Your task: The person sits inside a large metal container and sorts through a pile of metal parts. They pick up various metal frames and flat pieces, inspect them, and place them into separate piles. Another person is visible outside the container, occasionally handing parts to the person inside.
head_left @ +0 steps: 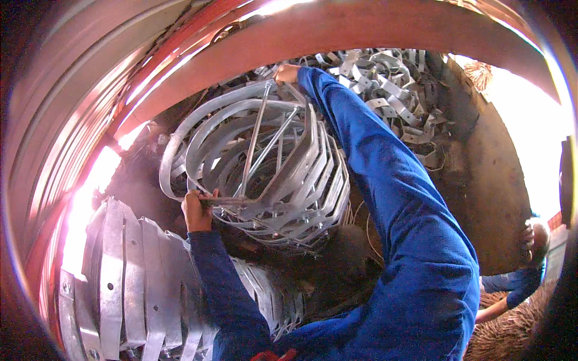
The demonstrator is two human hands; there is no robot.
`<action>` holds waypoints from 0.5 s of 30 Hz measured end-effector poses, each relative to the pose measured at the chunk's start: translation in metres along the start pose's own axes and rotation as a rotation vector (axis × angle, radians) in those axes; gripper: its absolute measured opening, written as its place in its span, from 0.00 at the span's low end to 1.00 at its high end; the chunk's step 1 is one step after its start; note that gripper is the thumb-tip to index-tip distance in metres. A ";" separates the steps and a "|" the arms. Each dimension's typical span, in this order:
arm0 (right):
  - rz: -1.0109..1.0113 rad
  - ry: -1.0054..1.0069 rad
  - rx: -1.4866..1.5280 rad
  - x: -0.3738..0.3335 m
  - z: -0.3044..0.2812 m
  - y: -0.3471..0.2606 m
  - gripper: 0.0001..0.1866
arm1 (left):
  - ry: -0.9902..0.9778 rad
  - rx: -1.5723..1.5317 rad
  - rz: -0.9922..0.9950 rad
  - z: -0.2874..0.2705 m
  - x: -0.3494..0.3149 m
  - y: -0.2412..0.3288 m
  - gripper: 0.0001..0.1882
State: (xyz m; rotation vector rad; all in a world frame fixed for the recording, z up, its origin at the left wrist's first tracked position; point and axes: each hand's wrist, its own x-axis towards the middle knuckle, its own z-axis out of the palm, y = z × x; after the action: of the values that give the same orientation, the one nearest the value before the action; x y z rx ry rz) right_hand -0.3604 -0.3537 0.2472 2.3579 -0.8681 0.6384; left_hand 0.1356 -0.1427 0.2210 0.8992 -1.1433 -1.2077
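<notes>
Both hands are on the metal here: a dull silver hoop (169,157), flat bar stock bent round on its left side and angled into straight facets on its right, sits uppermost on a stack of similar frames (310,183) in the middle of the scene. The left hand (198,210) grasps its near corner, fingers and thumb closed about the bar. Over at the far end, the right hand (287,73) has the hoop's rim in a curled grip, some fingers hidden from view. A slim, straight rod (256,141) spans the opening between them, and below it more rods and bands criss-cross, the facets lining up like ribs down the right side.

Look at those sleeves, soft blue cloth, the right one (415,228) creased in deep folds against all that hard metal! Near left, broad curved bands (132,271) stand packed side by side, smooth, pale grey, punched with round holes. Far right of the hoop, a jumbled heap of small bent brackets (391,90) catches the light, all angles and drilled tabs.

A ridged wall (66,108) runs up the left, a dusty red beam (361,27) across the far side. Near right, a co-worker's blue sleeve (524,286) shows above a bristly brown bundle (512,337) of thin lengths.
</notes>
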 end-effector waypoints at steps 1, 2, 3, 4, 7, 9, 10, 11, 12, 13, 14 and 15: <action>-0.041 -0.021 -0.053 0.002 -0.005 0.016 0.07 | -0.014 -0.114 -0.022 0.010 -0.007 0.003 0.10; -0.079 -0.045 -0.108 -0.001 -0.013 0.034 0.07 | 0.023 -0.126 -0.065 0.021 -0.006 -0.003 0.10; -0.013 -0.055 -0.022 0.001 -0.016 0.042 0.07 | 0.072 -0.117 -0.100 0.022 -0.004 0.001 0.11; 0.135 -0.058 0.215 -0.004 -0.009 0.035 0.06 | 0.126 -0.105 -0.140 0.023 -0.001 0.001 0.11; 0.303 -0.101 0.417 -0.006 -0.015 0.020 0.06 | 0.097 0.003 -0.117 0.038 -0.004 0.008 0.10; 0.326 -0.199 0.343 -0.003 -0.019 -0.003 0.07 | 0.101 0.117 -0.151 0.030 -0.001 0.011 0.09; 0.356 -0.238 0.331 -0.009 -0.020 -0.005 0.07 | 0.139 0.130 -0.190 0.044 -0.004 0.019 0.10; 0.411 -0.240 0.403 -0.015 -0.015 -0.012 0.08 | 0.078 0.206 -0.128 0.035 -0.004 0.015 0.11; 0.461 -0.231 0.464 -0.017 -0.012 -0.010 0.09 | 0.016 0.279 -0.050 0.030 -0.004 0.017 0.11; 0.515 -0.219 0.514 -0.019 -0.013 -0.002 0.10 | 0.041 0.266 -0.128 0.038 -0.001 0.020 0.12; 0.567 -0.203 0.569 -0.021 -0.011 0.006 0.10 | 0.068 0.258 -0.208 0.046 0.000 0.024 0.13; 0.621 -0.195 0.645 -0.024 -0.001 0.003 0.11 | 0.106 0.259 -0.304 0.047 0.000 0.024 0.14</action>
State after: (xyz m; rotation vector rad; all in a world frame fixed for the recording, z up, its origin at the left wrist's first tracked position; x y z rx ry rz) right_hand -0.3792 -0.3447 0.2352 2.7304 -1.7281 1.0709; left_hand 0.0953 -0.1359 0.2549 1.3566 -1.1203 -1.2532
